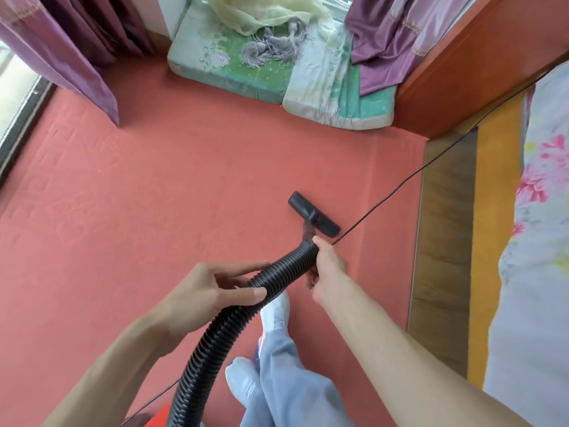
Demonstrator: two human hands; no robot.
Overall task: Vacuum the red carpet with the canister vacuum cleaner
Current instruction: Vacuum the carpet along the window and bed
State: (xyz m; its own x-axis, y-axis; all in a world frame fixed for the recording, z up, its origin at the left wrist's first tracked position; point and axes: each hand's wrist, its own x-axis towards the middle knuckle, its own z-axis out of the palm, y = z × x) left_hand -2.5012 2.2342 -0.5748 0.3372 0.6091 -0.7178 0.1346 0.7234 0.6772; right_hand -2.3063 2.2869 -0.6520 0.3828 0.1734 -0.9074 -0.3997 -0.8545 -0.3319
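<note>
The red carpet (154, 195) covers most of the floor. A black ribbed vacuum hose (215, 334) rises from the red canister (160, 416) at the bottom edge and ends in a black floor nozzle (314, 214) lying flat on the carpet. My left hand (212, 291) holds the hose mid-length, thumb and fingers curled around it. My right hand (328, 272) grips the hose near the nozzle neck.
A thin black power cord (431, 163) runs taut from near the nozzle up to the right. Green folded mattresses (246, 66) lie at the far wall under purple curtains (77, 57). A bed with floral bedding (535, 211) and a wooden frame stands on the right. My feet in white socks (274, 309) stand on the carpet.
</note>
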